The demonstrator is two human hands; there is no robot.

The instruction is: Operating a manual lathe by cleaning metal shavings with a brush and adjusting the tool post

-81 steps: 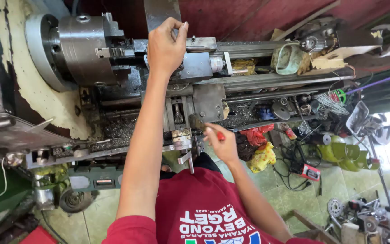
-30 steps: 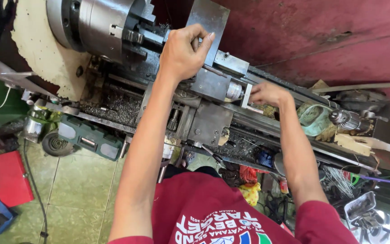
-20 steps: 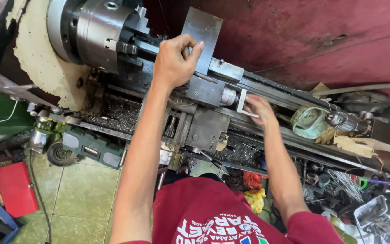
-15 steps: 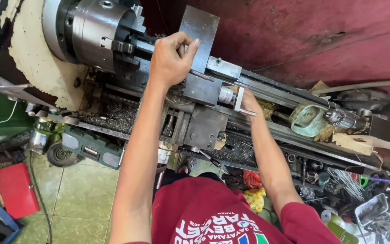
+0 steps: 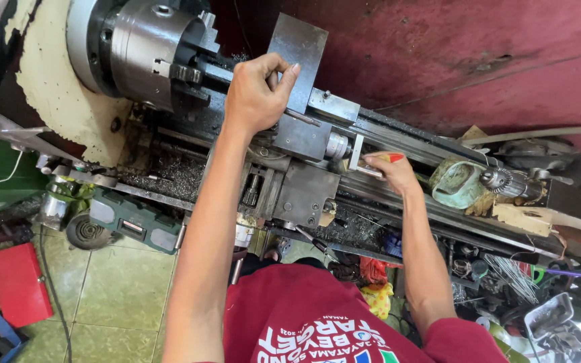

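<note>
1. I have my left hand (image 5: 258,94) closed in a loose fist on top of the lathe's tool post (image 5: 284,114), fingers curled round what looks like its clamping handle; the handle itself is mostly hidden under my knuckles, so I cannot tell exactly what the grip closes on.

2. My right hand (image 5: 390,171) sits further along the bed, fingers pinched narrow on a small tool with a red tip (image 5: 394,158), just beside the square handwheel bracket (image 5: 356,153) at the end of the compound slide (image 5: 304,138).

3. The three-jaw chuck (image 5: 146,50) is at the far left, its jaws closed on a dark workpiece (image 5: 213,70) that runs toward the tool post. That workpiece is what the tool must meet, so I judge the setting of the post matters most here.

4. To do this well, I would keep the left wrist straight above the post and turn with steady pressure, not a jerk, so the post does not swing off its angle.

5. I would keep the left forearm clear of the chuck, since it passes close by.

6. The right hand should stay light on the slide end, steadying rather than pushing, or the slide may creep.

7. Swarf (image 5: 169,176) lies thick in the tray below the bed; I would keep bare fingers out of it.

8. The upright grey plate (image 5: 297,57) behind the post hides the far side, so I would judge the tool's position by feel.
</note>
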